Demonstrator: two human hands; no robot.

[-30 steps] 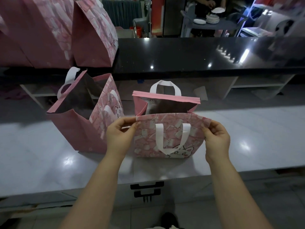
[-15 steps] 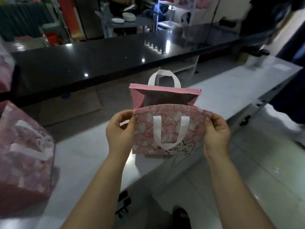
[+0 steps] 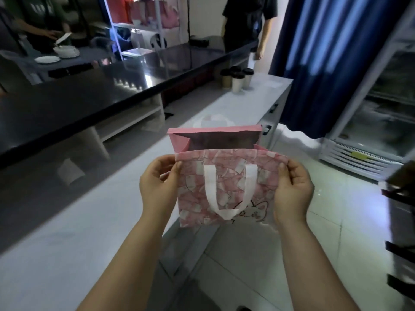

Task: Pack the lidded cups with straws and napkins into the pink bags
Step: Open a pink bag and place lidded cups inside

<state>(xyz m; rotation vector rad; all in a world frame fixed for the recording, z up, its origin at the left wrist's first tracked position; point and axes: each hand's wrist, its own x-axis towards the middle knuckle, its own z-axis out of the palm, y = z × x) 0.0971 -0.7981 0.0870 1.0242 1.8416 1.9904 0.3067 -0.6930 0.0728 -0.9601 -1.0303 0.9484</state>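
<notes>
A pink bag [image 3: 195, 198] with white handles and a cat drawing hangs in the air in front of me, its mouth held open. My left hand [image 3: 158, 182] pinches the near rim at its left corner and my right hand [image 3: 292, 185] pinches the right corner. The bag's dark inside shows nothing that I can make out. Far along the white counter [image 3: 78, 221], at its right end, stand several lidded cups [image 3: 237, 80] with black lids. No straws or napkins can be seen.
A black raised counter [image 3: 89, 95] runs along the left, with shelves under it. A person in dark clothes [image 3: 249, 23] stands at the far end. A blue curtain [image 3: 332, 63] and a glass-door fridge [image 3: 381, 108] are on the right. White tiled floor lies below.
The view has swung to the right and the bag has come up off the counter with both hands. The other pink bags on the left have gone out of view, and the cups have come into view.
</notes>
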